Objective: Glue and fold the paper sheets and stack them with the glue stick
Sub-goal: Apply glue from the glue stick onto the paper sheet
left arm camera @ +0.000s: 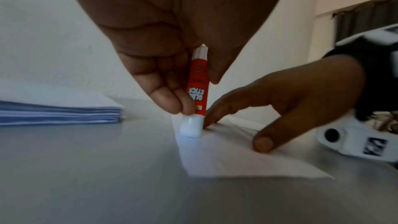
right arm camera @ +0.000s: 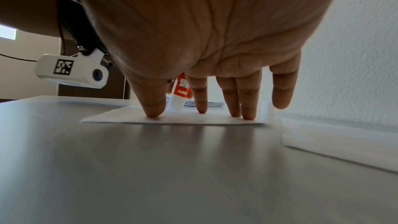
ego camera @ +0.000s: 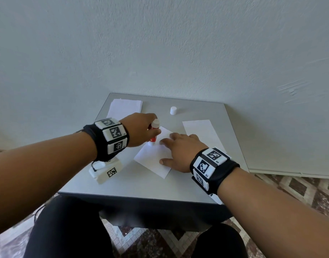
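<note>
The left hand (ego camera: 139,129) holds the glue stick (left arm camera: 197,89) in curled fingers (left arm camera: 172,100), tip down on the sheet (ego camera: 154,157) mid-bench (ego camera: 134,185). The right hand (ego camera: 180,151) presses the sheet with straight, spread fingers (right arm camera: 247,101).

Soft even daylight, wrist views blurred, edges warped

The head camera looks down and forward from above both forearms onto the grey table (ego camera: 188,185) set against a wall. The left wrist camera sits low, just behind the left hand (left arm camera: 172,40), facing along its fingers, close to the glue stick (left arm camera: 197,91). The right wrist camera peers from beneath the right hand (right arm camera: 215,31), near tabletop level. All three views share the paper sheet (ego camera: 154,155) under the right hand's fingertips.
</note>
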